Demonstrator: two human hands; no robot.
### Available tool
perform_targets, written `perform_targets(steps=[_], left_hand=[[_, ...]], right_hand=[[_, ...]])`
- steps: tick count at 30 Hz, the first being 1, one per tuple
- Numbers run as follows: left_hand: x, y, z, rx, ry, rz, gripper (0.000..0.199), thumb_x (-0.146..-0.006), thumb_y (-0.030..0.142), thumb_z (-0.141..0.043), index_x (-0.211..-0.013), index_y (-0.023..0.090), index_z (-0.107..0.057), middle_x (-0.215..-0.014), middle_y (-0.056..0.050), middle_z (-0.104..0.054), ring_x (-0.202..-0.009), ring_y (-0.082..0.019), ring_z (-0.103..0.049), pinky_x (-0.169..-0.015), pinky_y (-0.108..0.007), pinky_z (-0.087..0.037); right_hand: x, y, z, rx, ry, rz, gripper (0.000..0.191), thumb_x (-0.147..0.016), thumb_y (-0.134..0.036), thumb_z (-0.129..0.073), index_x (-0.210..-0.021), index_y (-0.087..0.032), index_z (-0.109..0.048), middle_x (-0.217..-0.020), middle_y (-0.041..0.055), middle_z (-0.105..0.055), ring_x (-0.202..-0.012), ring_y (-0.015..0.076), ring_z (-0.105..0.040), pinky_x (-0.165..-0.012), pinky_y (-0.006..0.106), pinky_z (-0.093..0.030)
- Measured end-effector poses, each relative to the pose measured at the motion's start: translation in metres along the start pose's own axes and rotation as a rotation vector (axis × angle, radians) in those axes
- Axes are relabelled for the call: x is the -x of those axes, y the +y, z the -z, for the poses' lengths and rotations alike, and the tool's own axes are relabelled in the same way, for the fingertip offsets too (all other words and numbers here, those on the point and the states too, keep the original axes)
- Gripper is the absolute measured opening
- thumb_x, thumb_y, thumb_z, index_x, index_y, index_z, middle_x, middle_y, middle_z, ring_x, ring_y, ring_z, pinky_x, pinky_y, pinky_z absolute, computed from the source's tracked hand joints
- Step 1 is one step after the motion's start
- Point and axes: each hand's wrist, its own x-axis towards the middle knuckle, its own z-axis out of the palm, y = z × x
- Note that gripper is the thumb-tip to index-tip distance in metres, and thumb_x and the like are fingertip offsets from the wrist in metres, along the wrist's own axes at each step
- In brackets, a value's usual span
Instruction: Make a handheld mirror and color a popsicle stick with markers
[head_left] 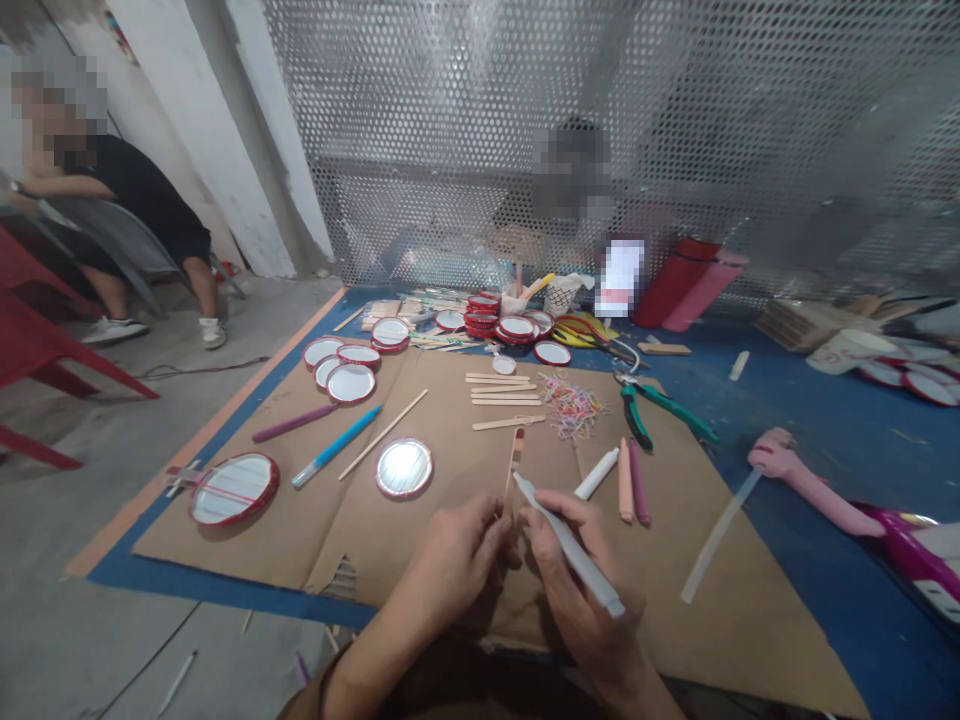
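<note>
Bright, even indoor light fills the scene, and its source is out of view. A round mirror (403, 468) on the cardboard (457, 400) flares with white glare, and the perforated metal screen (465, 110) has a pale sheen. Shadows are soft, the darkest lying under the right hand (581, 570). The wide lens bows the picture's edges, so the wall (199, 130) at left leans steeply. Detail softens toward the right edge and the far corners. Blocky pixelation hides the head of a seated person (127, 190).
</note>
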Motion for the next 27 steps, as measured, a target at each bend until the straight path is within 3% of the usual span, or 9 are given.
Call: perform_targets(steps=[9,18,24,27], left_hand=[[-0.0003,0.0006,-0.0004,0.014,0.004,0.014,0.021,-0.092,0.029,-0.042,-0.072,0.022,-0.045,-0.063,0.001,-0.066,-0.049,-0.012,-0.058,-0.051,-0.020,-0.040],[0.0003,0.0006,-0.0010,0.024,0.014,0.002,0.023,-0.094,0.031,-0.042,-0.072,0.022,-0.046,-0.062,0.001,-0.066,-0.050,-0.012,-0.059,-0.052,-0.019,-0.041],[0.0011,-0.0049,-0.0032,0.099,-0.013,0.028,0.024,-0.095,0.033,-0.040,-0.074,0.023,-0.045,-0.063,0.000,-0.069,-0.048,-0.012,-0.060,-0.052,-0.021,-0.043],[0.0010,-0.0043,-0.0030,0.081,-0.011,0.033,0.024,-0.095,0.034,-0.040,-0.074,0.022,-0.045,-0.063,-0.001,-0.069,-0.049,-0.013,-0.061,-0.052,-0.021,-0.043]], right_hand=[[0.0016,0.0011,-0.0003,-0.018,-0.012,-0.021,0.016,-0.092,-0.020,-0.059,-0.107,-0.021,-0.060,-0.084,0.0012,-0.068,-0.073,0.0132,-0.067,-0.069,0.024,-0.054],[0.0040,0.0020,-0.0015,0.006,-0.008,-0.039,0.016,-0.090,-0.023,-0.061,-0.106,-0.021,-0.063,-0.086,0.0026,-0.070,-0.070,0.0150,-0.068,-0.062,0.025,-0.054],[0.0034,-0.0017,0.0017,-0.038,0.103,-0.121,0.012,-0.091,-0.027,-0.060,-0.101,-0.021,-0.063,-0.081,0.0013,-0.070,-0.067,0.0128,-0.069,-0.060,0.020,-0.055],[0.0033,0.0001,0.0007,-0.029,0.069,-0.099,0.012,-0.090,-0.026,-0.060,-0.101,-0.020,-0.064,-0.081,0.0021,-0.071,-0.067,0.0137,-0.069,-0.060,0.021,-0.055]])
